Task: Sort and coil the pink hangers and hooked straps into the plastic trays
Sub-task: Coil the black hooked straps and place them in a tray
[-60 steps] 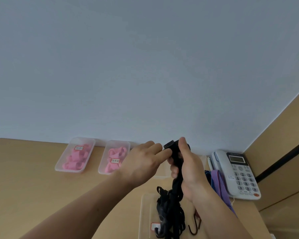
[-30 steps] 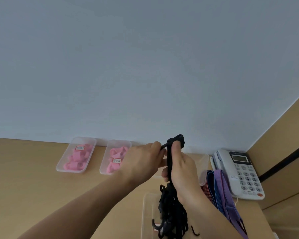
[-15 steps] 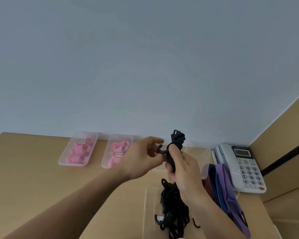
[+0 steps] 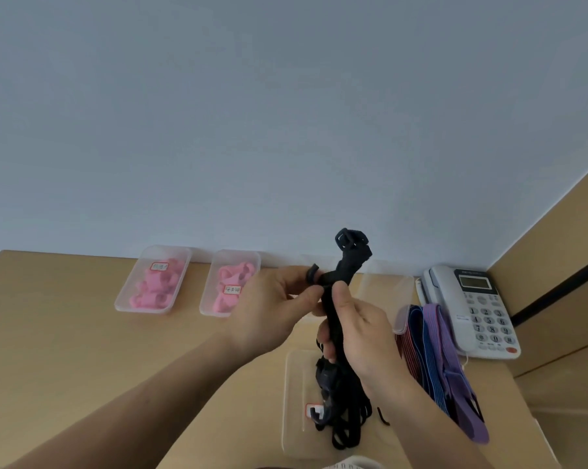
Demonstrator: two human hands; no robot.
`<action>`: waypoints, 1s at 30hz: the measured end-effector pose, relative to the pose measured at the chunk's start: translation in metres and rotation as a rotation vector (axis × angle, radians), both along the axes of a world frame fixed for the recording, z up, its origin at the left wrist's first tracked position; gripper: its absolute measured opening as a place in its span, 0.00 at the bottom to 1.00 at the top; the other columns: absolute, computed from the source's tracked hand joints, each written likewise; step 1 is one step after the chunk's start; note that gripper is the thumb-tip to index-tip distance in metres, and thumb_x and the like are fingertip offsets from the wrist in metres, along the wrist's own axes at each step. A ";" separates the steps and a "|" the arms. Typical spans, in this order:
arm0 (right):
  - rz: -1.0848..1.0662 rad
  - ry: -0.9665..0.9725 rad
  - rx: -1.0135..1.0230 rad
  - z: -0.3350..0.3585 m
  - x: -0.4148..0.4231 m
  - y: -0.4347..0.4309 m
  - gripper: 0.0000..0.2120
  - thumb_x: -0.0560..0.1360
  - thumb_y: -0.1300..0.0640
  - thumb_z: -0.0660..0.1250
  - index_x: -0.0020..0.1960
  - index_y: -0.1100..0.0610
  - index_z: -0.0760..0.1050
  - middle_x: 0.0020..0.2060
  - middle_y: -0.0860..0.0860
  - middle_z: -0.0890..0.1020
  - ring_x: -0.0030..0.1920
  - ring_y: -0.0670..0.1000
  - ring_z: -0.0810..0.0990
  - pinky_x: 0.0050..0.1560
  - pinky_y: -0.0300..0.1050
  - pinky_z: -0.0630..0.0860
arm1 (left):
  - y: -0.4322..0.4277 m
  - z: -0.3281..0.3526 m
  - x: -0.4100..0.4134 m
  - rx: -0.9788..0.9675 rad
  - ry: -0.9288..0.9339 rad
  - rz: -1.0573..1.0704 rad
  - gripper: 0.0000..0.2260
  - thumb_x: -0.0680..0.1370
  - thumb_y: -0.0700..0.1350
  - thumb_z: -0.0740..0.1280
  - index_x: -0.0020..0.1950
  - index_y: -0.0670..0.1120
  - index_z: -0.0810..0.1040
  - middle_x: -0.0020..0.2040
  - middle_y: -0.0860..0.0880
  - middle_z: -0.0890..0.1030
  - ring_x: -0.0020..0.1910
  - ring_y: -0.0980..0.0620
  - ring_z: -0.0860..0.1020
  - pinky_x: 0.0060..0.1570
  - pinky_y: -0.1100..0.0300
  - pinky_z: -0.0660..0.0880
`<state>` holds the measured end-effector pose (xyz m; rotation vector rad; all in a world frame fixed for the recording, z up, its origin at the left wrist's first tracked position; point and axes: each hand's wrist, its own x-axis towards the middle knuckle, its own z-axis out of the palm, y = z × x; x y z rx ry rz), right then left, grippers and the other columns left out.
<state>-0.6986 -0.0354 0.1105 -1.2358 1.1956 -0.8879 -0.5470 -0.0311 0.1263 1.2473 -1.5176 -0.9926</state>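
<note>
Both hands hold a bunch of black hooked straps (image 4: 348,265) above the desk. My right hand (image 4: 357,333) grips the bunch upright around its middle, and the rest hangs down into a clear tray (image 4: 294,401) near the front. My left hand (image 4: 272,309) pinches a black hook (image 4: 313,273) at the bunch's upper part. Two clear trays (image 4: 181,265) (image 4: 257,265) with pink hangers (image 4: 157,286) (image 4: 231,286) stand at the back left by the wall.
Red, blue and purple straps (image 4: 435,353) spill out of a tray (image 4: 401,319) on the right. A white desk phone (image 4: 479,309) stands at the back right by a wooden side panel (image 4: 556,265). Another clear tray (image 4: 387,286) sits behind my hands.
The strap bunch has risen a little higher over the tray. My left hand has shifted from the top of the bunch to pinching a hook beside it.
</note>
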 end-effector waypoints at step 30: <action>-0.081 -0.156 0.037 0.010 -0.003 0.004 0.23 0.70 0.36 0.64 0.37 0.57 0.81 0.29 0.54 0.80 0.25 0.50 0.71 0.29 0.43 0.70 | -0.006 0.001 0.001 0.130 0.044 -0.363 0.10 0.84 0.41 0.58 0.51 0.34 0.74 0.37 0.46 0.77 0.42 0.50 0.76 0.49 0.54 0.73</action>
